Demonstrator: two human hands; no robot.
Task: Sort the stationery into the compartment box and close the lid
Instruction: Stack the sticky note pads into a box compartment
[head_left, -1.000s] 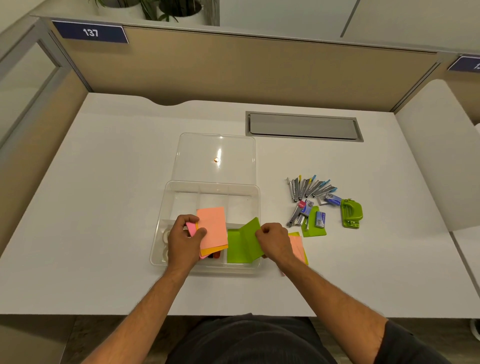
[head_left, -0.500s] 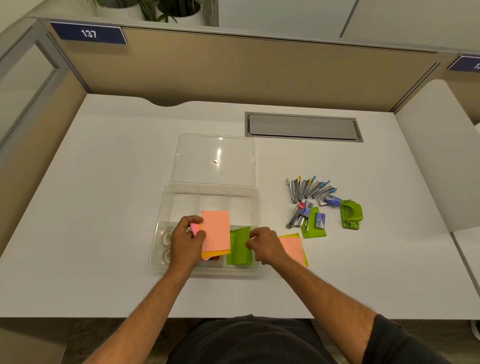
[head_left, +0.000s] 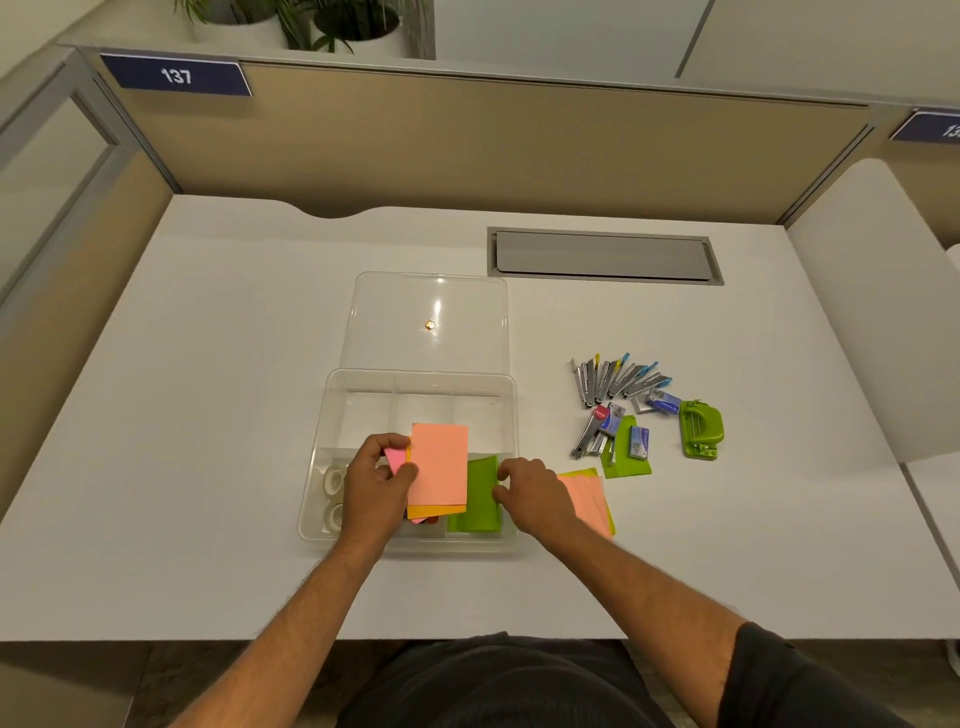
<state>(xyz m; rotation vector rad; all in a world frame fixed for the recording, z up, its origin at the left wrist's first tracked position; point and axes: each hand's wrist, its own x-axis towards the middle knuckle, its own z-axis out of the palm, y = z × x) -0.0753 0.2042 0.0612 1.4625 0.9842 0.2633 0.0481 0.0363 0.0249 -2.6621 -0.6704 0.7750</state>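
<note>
- The clear compartment box (head_left: 317, 493) sits at the centre of the white desk (head_left: 208, 415), with its transparent lid (head_left: 431, 322) lying open and flat at 12 o'clock from it.
- The left hand (head_left: 376, 488) grips a stack of paper cards over the box's near middle: a salmon card (head_left: 440, 462) on top, with orange and pink edges showing beneath it. The thumb and curled fingers pinch the stack's left edge.
- The salmon card's long axis runs 12 to 6 o'clock, its far short edge tipped slightly toward 1.
- The right hand (head_left: 530, 493) has its fingers bent around the right edge of a green card (head_left: 480, 493), which lies in the box's near-right compartment, long axis also 12 to 6.
- Rolls of tape (head_left: 332, 493) fill the near-left compartment.
- At 3 o'clock from the box, more salmon and yellow-green cards (head_left: 592, 499) lie on the desk, partly under the right wrist.
- Farther toward 2 o'clock lie a cluster of staplers (head_left: 613, 379), small staple boxes (head_left: 639, 441) and a green hole punch (head_left: 701, 428).
</note>
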